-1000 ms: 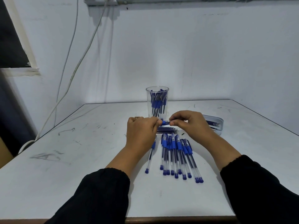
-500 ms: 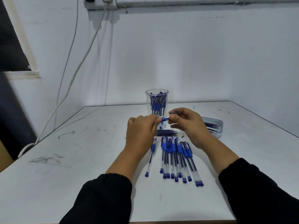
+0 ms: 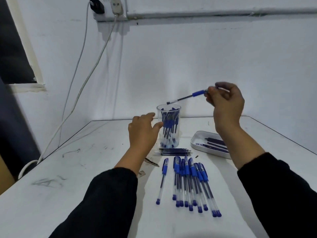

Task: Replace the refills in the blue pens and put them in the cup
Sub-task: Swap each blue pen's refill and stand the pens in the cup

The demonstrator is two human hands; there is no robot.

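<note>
My right hand (image 3: pixel 225 102) is raised above the table and pinches a blue pen (image 3: pixel 187 96) by its tip end; the pen slants down to the left, its back end just over the rim of the clear cup (image 3: pixel 169 127). The cup stands at mid-table and holds several blue pens. My left hand (image 3: pixel 143 131) hovers beside the cup's left wall with relaxed fingers, holding nothing. Several blue pens (image 3: pixel 190 182) lie in a row on the table in front of me, with a single pen (image 3: pixel 162 181) to their left. A bunch of loose refills (image 3: pixel 173 151) lies behind the row.
A white tray (image 3: pixel 197 142) with several dark refills sits right of the cup. Cables hang from a wall socket (image 3: pixel 109 9) down the left wall. The white table (image 3: pixel 77 169) ends close to the wall behind the cup.
My hands have parted. The right hand rose up and to the right with the pen, bringing its back end over the cup. The left hand let go and moved beside the cup.
</note>
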